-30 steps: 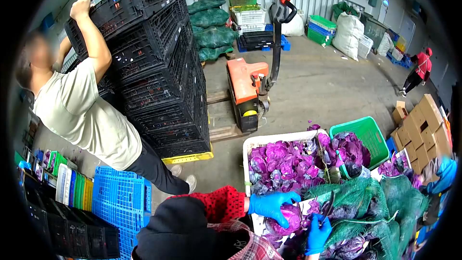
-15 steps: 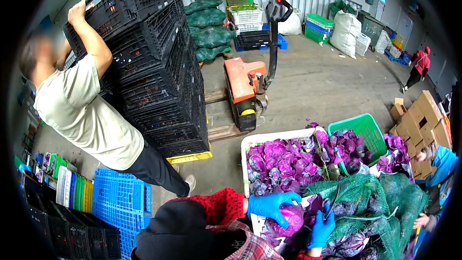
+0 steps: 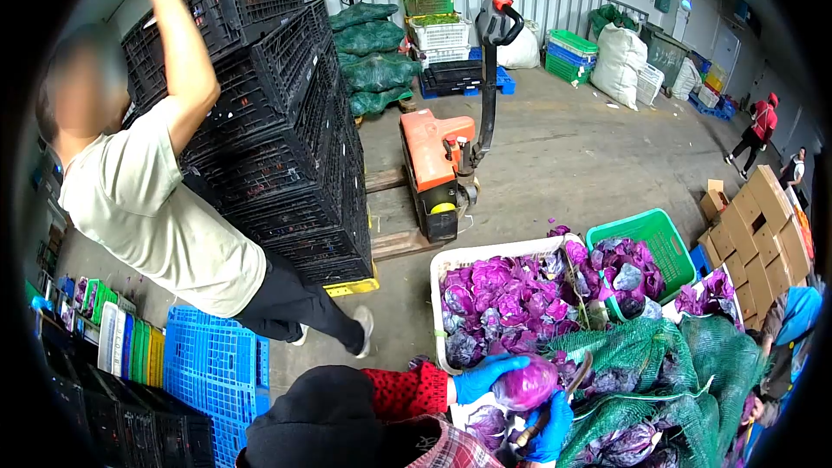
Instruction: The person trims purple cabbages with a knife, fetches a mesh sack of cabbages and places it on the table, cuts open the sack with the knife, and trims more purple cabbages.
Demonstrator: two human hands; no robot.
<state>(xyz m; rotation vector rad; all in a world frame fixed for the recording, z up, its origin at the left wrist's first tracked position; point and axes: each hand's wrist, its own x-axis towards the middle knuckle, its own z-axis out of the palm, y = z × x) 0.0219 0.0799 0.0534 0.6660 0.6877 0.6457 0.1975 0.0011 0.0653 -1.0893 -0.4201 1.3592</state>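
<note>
My left hand (image 3: pixel 487 379), in a blue glove, grips a round red cabbage (image 3: pixel 527 384) from its left side. My right hand (image 3: pixel 551 430), also blue-gloved, is closed around a knife (image 3: pixel 579 374) just below and right of that cabbage. The blade points up past the fingers, and the brown handle shows beneath. A white crate (image 3: pixel 440 295) full of purple cabbage leaves stands just beyond my hands. To the right lies a green mesh sack (image 3: pixel 715 355) with red cabbages in it. Another cabbage (image 3: pixel 487 425) sits under my left hand.
A green basket (image 3: pixel 672 247) with purple leaves adjoins the white crate. Beyond stands an orange pallet jack (image 3: pixel 438 152). At left, a person (image 3: pixel 165 208) reaches up beside stacked black crates (image 3: pixel 286 130). Cardboard (image 3: pixel 754 225) and another person's blue sleeve (image 3: pixel 799 316) are at right.
The cabbage has risen slightly and turned in my left hand. My right hand has moved left and down with the knife. The person at left has raised an arm; a distant red-clad person has shifted.
</note>
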